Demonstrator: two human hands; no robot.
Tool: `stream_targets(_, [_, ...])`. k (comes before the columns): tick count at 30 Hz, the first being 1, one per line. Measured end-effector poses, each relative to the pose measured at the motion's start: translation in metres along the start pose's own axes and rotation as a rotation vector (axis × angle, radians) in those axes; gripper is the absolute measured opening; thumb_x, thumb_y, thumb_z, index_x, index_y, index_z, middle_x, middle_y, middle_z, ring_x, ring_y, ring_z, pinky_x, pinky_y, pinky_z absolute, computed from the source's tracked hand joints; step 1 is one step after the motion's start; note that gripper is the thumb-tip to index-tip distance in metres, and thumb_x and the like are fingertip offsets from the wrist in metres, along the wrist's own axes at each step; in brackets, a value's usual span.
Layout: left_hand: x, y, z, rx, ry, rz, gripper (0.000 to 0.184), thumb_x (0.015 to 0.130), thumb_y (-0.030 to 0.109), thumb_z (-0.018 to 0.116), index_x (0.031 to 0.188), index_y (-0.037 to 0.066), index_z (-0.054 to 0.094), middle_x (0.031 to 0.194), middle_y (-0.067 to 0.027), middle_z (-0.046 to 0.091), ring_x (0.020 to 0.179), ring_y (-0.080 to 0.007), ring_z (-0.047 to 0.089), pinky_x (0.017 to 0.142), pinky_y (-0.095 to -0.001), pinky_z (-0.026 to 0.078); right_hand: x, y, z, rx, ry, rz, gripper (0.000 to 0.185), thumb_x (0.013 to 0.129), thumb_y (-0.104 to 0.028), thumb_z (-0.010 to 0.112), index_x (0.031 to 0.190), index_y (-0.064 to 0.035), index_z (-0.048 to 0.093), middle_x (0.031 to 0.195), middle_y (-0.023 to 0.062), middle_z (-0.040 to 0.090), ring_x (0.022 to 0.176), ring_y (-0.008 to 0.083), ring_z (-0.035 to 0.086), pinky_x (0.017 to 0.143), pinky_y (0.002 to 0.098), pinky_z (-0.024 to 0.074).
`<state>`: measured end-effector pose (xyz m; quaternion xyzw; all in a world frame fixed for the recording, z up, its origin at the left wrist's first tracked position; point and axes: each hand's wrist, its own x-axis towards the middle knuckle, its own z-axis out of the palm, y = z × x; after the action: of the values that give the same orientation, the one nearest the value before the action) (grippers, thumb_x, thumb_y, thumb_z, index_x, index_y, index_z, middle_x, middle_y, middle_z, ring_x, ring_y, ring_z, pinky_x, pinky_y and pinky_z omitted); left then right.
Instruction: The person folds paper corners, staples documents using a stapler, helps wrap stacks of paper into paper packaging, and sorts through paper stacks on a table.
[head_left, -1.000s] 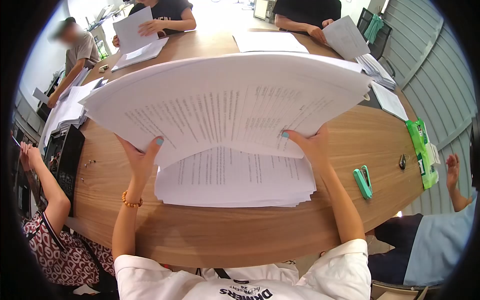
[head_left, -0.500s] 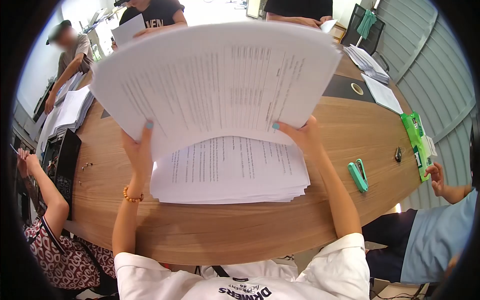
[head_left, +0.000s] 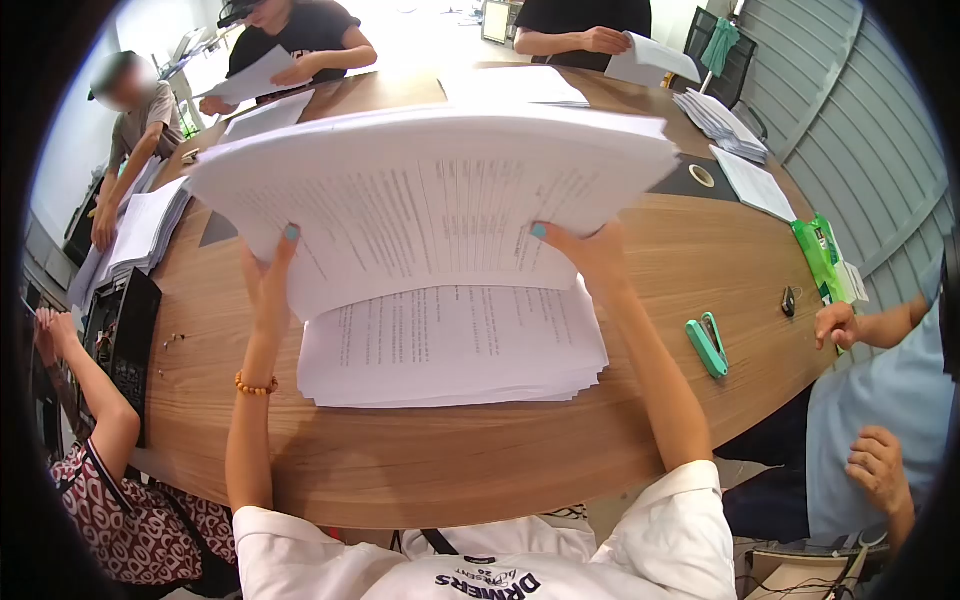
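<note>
The left hand (head_left: 268, 285) and right hand (head_left: 603, 262) pinch opposite sides of the raised papers (head_left: 430, 190), thumbs on the near face. Their long axis runs from hand to hand, both about equally near. The lower stack (head_left: 450, 375) lies between the forearms, on the table (head_left: 400, 470).

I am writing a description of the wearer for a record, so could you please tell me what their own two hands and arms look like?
The left hand and right hand are gloveless, with turquoise thumbnails. Orange-brown beads circle the left wrist. Short, loose white sleeves leave both forearms bare.
</note>
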<state>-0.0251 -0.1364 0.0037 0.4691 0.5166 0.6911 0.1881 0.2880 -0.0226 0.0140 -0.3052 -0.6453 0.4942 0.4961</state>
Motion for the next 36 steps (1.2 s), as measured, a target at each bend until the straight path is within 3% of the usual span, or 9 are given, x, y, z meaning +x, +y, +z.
stream_targets(4, [0.003, -0.009, -0.010, -0.037, 0.041, 0.041, 0.060, 0.083, 0.017, 0.059, 0.130, 0.000, 0.025, 0.124, -0.0128, 0.042, 0.112, -0.0190, 0.044, 0.092, -0.0306, 0.038, 0.003, 0.006, -0.004, 0.117, 0.027, -0.001, 0.040, 0.065, -0.006, 0.076, 0.099, 0.0022, 0.057, 0.092, 0.0114, 0.063, 0.083, 0.0167, 0.061, 0.071, 0.0274, 0.0505])
stream_targets(7, [0.005, -0.021, -0.020, -0.204, -0.125, -0.007, 0.066, 0.083, 0.016, 0.058, 0.134, 0.000, 0.020, 0.129, -0.0136, 0.037, 0.118, -0.0201, 0.039, 0.096, -0.0308, 0.035, 0.005, 0.005, -0.001, 0.136, 0.019, 0.008, 0.040, 0.066, -0.005, 0.075, 0.101, 0.0022, 0.056, 0.093, 0.0115, 0.063, 0.084, 0.0172, 0.061, 0.072, 0.0276, 0.0505])
stream_targets(9, [0.001, -0.023, -0.009, -0.115, -0.001, 0.126, 0.069, 0.082, 0.015, 0.058, 0.136, 0.001, 0.017, 0.130, -0.0133, 0.036, 0.119, -0.0200, 0.037, 0.097, -0.0314, 0.033, 0.005, 0.005, 0.003, 0.131, 0.030, 0.025, 0.040, 0.066, -0.004, 0.074, 0.101, 0.0021, 0.056, 0.094, 0.0116, 0.063, 0.085, 0.0174, 0.061, 0.072, 0.0279, 0.0507])
stream_targets(13, [-0.003, -0.016, -0.011, 0.012, 0.023, 0.041, 0.071, 0.081, 0.013, 0.059, 0.137, 0.003, 0.017, 0.129, -0.0125, 0.038, 0.119, -0.0196, 0.037, 0.098, -0.0326, 0.032, -0.002, 0.005, -0.005, 0.019, -0.017, 0.011, 0.036, 0.066, -0.002, 0.074, 0.098, 0.0022, 0.058, 0.093, 0.0118, 0.064, 0.084, 0.0157, 0.061, 0.072, 0.0275, 0.0515])
stream_targets(19, [0.016, 0.009, -0.016, -0.064, -0.156, 0.131, 0.069, 0.079, 0.005, 0.061, 0.134, 0.003, 0.020, 0.124, -0.0129, 0.042, 0.110, -0.0183, 0.045, 0.091, -0.0316, 0.039, 0.005, 0.017, -0.007, 0.107, -0.019, -0.112, 0.031, 0.068, -0.003, 0.073, 0.095, 0.0029, 0.060, 0.091, 0.0114, 0.065, 0.077, 0.0151, 0.063, 0.068, 0.0265, 0.0529])
stream_targets(21, [0.011, 0.010, -0.011, 0.114, -0.032, 0.350, 0.065, 0.080, 0.004, 0.060, 0.132, 0.003, 0.022, 0.120, -0.0133, 0.044, 0.106, -0.0166, 0.049, 0.087, -0.0301, 0.042, 0.008, 0.012, -0.007, 0.107, 0.007, -0.158, 0.031, 0.068, -0.003, 0.073, 0.095, 0.0030, 0.060, 0.091, 0.0114, 0.065, 0.076, 0.0155, 0.063, 0.066, 0.0267, 0.0532])
stream_targets(24, [0.009, 0.030, -0.006, 0.262, -0.009, 0.402, 0.064, 0.081, 0.005, 0.059, 0.133, 0.003, 0.020, 0.120, -0.0136, 0.045, 0.107, -0.0168, 0.049, 0.087, -0.0295, 0.043, 0.001, -0.010, -0.008, -0.010, 0.066, -0.104, 0.030, 0.070, -0.004, 0.072, 0.096, 0.0039, 0.060, 0.091, 0.0120, 0.065, 0.074, 0.0158, 0.063, 0.064, 0.0273, 0.0536])
stream_targets(28, [0.005, 0.051, -0.002, 0.039, -0.125, 0.082, 0.066, 0.081, 0.004, 0.060, 0.133, 0.003, 0.019, 0.120, -0.0132, 0.044, 0.107, -0.0176, 0.048, 0.087, -0.0294, 0.043, -0.008, -0.040, -0.003, 0.163, 0.064, 0.111, 0.031, 0.071, -0.004, 0.071, 0.097, 0.0051, 0.059, 0.091, 0.0131, 0.064, 0.075, 0.0165, 0.063, 0.064, 0.0280, 0.0535])
stream_targets(36, [-0.027, -0.002, -0.020, 0.253, 0.006, 0.408, 0.081, 0.080, 0.000, 0.056, 0.138, 0.005, 0.000, 0.133, -0.0144, 0.025, 0.117, -0.0191, 0.033, 0.094, -0.0333, 0.034, -0.033, -0.005, -0.018, -0.087, 0.093, -0.029, 0.025, 0.067, 0.001, 0.071, 0.090, 0.0051, 0.062, 0.085, 0.0116, 0.065, 0.077, 0.0156, 0.063, 0.066, 0.0264, 0.0514])
